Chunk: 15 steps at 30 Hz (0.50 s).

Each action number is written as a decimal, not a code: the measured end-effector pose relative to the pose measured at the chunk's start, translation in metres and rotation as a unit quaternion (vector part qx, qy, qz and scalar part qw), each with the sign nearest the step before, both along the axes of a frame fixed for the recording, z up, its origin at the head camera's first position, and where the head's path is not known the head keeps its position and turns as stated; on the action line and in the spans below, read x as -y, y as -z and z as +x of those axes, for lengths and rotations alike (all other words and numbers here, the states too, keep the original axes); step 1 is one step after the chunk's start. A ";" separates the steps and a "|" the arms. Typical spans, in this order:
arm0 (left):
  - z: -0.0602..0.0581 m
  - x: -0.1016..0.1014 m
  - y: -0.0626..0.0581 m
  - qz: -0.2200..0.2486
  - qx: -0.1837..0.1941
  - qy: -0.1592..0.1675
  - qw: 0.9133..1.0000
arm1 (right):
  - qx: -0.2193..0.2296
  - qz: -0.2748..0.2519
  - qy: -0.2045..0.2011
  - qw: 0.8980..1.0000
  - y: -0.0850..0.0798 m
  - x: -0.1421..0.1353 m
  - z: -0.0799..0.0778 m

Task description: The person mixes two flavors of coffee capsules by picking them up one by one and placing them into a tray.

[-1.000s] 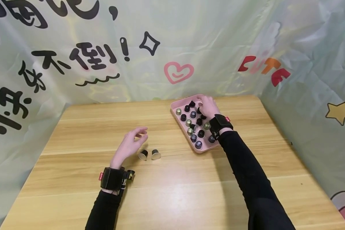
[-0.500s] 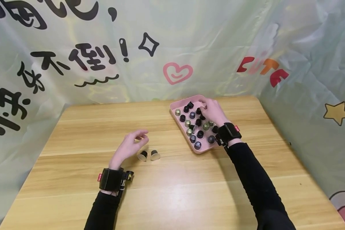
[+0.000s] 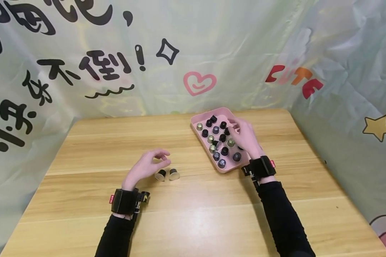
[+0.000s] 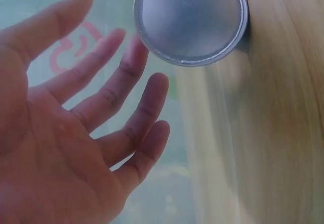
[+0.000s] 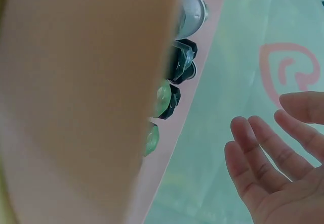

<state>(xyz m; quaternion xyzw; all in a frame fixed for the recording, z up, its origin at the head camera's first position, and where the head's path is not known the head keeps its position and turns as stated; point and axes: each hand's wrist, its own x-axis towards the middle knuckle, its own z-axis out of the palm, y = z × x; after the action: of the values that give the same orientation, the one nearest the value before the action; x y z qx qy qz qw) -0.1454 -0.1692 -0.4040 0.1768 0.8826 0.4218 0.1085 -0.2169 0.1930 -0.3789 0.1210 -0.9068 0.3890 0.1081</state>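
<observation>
My left hand [image 3: 146,166] hovers over the table with loosely bent fingers and nothing between them. Just right of and below it, two coffee capsules [image 3: 174,174] with dark bodies and pale lids lie on their sides. A capsule's round foil lid [image 4: 192,21] looms at the top of the left wrist view. My right hand [image 3: 246,137] is over the right side of a pink tray [image 3: 231,164], fingers relaxed. No capsule shows in the fingers in the right wrist view. Several black, green and blue capsules [image 3: 224,151] fill the tray, most with lids down, a few tipped over.
The wooden table [image 3: 193,221] extends around both arms. A printed cloth backdrop [image 3: 244,53] stands behind it and at both sides. The tray wall [image 5: 76,102] blocks much of the right wrist view.
My right hand has drawn back from the tray's far end towards its right side. The left hand has barely moved. The two capsules on the table stay put.
</observation>
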 end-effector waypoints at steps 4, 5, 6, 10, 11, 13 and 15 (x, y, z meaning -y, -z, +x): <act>0.000 0.000 -0.001 -0.007 0.004 0.030 1.000 | -0.010 -0.027 0.007 1.000 0.005 -0.004 0.011; 0.001 0.000 -0.001 -0.008 0.007 0.037 0.999 | -0.013 -0.030 0.008 0.999 0.006 -0.005 0.013; 0.001 -0.001 -0.001 -0.010 0.009 0.044 0.999 | -0.017 -0.032 0.007 0.999 0.006 -0.005 0.016; 0.003 -0.002 -0.002 -0.019 0.019 0.063 0.998 | -0.032 -0.028 0.011 0.999 0.009 -0.008 0.025; 0.003 -0.003 -0.002 -0.023 0.020 0.066 0.997 | -0.036 -0.027 0.011 0.999 0.009 -0.009 0.026; 0.004 -0.005 -0.003 -0.035 0.023 0.072 0.996 | -0.040 -0.028 0.013 0.999 0.010 -0.009 0.030; 0.005 -0.006 -0.003 -0.042 0.029 0.077 0.996 | -0.047 -0.027 0.016 0.998 0.010 -0.010 0.032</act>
<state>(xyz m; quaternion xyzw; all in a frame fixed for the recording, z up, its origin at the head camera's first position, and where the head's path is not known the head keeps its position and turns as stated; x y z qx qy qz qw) -0.1402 -0.1627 -0.4011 0.2274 0.8797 0.3795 0.1743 -0.1847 0.2026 -0.3891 0.1222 -0.8917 0.4054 0.1600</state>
